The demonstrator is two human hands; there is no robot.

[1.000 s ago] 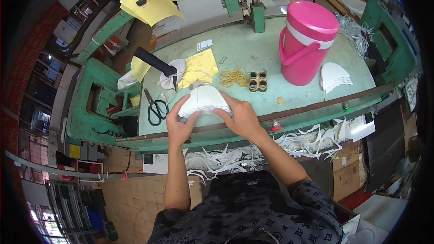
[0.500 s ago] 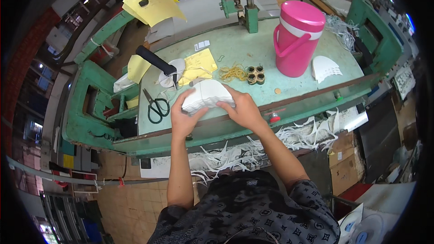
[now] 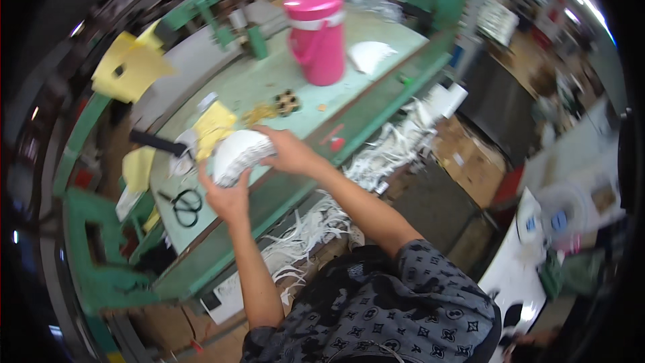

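Observation:
Between my hands is a thick stack of white rounded sheet pieces (image 3: pixel 240 149), held just above the green table (image 3: pixel 366 87) near its front edge. My left hand (image 3: pixel 228 196) grips its near left end, with the thumb along the side. The other end is held by my right hand (image 3: pixel 293 152), fingers curled over the far side. Black-handled scissors (image 3: pixel 187 209) lie left of my left hand. Beyond the stack are a yellow paper (image 3: pixel 213 125), a heap of yellowish rubber bands (image 3: pixel 259 115) and a cluster of small dark-rimmed rolls (image 3: pixel 287 102).
A pink lidded jug (image 3: pixel 321 54) stands toward the back, beside another white stack (image 3: pixel 369 56). At the left lies a black-handled tool (image 3: pixel 158 142). White offcut strips (image 3: pixel 316 223) fill a ledge below the table's front edge. A white table (image 3: pixel 514 275) stands at right.
My view has swung to the right, so the green table appears tilted and further left. Both hands keep hold of the white stack, which now slants in the picture.

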